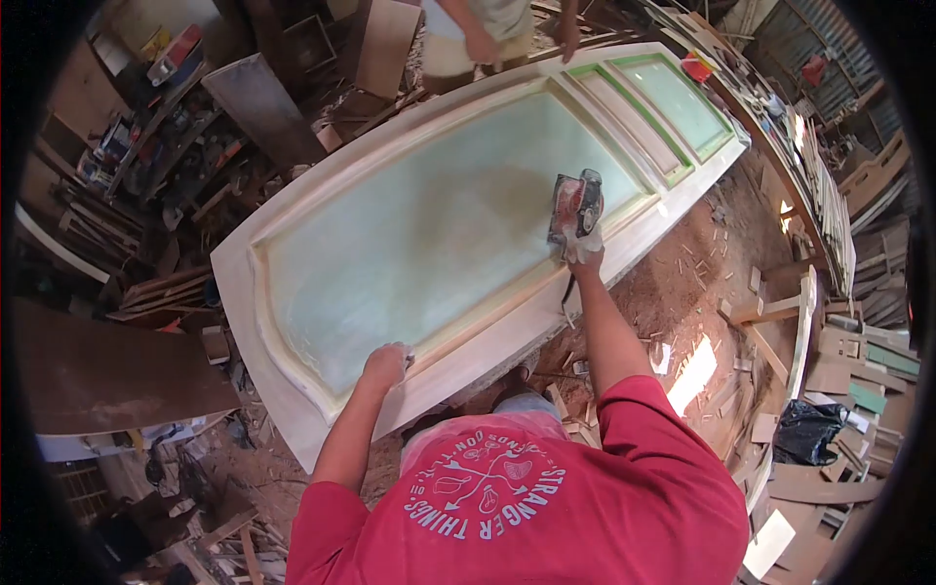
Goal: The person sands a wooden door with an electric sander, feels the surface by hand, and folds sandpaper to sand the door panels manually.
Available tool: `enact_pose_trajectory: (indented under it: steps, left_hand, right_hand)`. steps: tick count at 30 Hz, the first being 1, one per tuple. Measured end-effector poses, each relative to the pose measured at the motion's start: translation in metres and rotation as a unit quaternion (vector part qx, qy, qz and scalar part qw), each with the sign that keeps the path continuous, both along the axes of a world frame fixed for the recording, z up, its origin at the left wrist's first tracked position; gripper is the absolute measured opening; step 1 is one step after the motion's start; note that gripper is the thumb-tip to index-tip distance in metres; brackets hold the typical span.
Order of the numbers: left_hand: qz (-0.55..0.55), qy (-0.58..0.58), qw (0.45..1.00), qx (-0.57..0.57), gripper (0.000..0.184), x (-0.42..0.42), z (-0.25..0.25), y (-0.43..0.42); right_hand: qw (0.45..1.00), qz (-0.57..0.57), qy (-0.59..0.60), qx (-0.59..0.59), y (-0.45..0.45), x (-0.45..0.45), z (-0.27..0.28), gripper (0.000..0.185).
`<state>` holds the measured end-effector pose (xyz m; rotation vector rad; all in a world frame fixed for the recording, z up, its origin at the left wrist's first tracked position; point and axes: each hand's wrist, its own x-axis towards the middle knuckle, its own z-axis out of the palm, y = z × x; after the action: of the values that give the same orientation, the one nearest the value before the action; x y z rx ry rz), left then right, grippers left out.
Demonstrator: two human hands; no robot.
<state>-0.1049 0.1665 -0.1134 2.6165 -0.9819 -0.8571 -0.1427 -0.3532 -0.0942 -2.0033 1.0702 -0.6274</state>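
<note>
A large pale wooden door (478, 366) lies across the view, with a long light-green panel (390, 234) framed by raised moulding. My right hand (583, 250) is wrapped round the rear of a dusty electric sander (575, 205). The sander rests on the right part of the panel, close to the moulding, and a dark cord hangs from it beside my wrist. Dust whitens the fingers of my left hand (388, 367), which is curled at the near moulding. Whatever those fingers hold, if anything, is hidden.
Another person's hand (481, 46) hangs beyond the door's far edge. A small red object (696, 66) lies at the door's right end. Wood scraps litter the dirt floor (682, 263). A brown board (117, 375) lies at left; a black plastic bag (811, 432) sits at right.
</note>
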Motion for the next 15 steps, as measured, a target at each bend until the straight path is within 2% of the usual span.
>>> enact_pose_trajectory:
  steps: [3,6,7,10,12,15]
  left_hand:
    - [0.010,0.009,1.000,0.018,0.012,-0.001,0.005,-0.003]
    - [0.032,-0.007,0.999,0.023,0.010,-0.006,0.002,-0.004]
    - [0.054,-0.010,0.998,0.019,0.011,-0.010,-0.003,-0.003]
    - [0.111,-0.011,0.994,-0.010,0.012,-0.017,-0.015,0.001]
    - [0.148,0.003,0.987,-0.055,0.012,-0.022,-0.013,0.002]
    - [0.227,0.049,0.972,-0.037,0.011,-0.019,-0.005,-0.007]
  right_hand:
    - [0.998,0.017,0.004,-0.053,-0.003,-0.004,0.000,0.049]
    - [0.998,0.046,-0.044,-0.023,-0.005,-0.011,0.005,0.045]
    - [0.997,0.028,-0.060,0.038,-0.006,-0.011,0.008,0.044]
    - [0.993,0.010,-0.072,0.088,-0.012,-0.011,0.010,0.044]
    - [0.995,0.026,-0.074,0.059,-0.015,-0.016,0.011,0.044]
    - [0.996,0.032,-0.050,0.069,-0.014,-0.012,0.017,0.047]
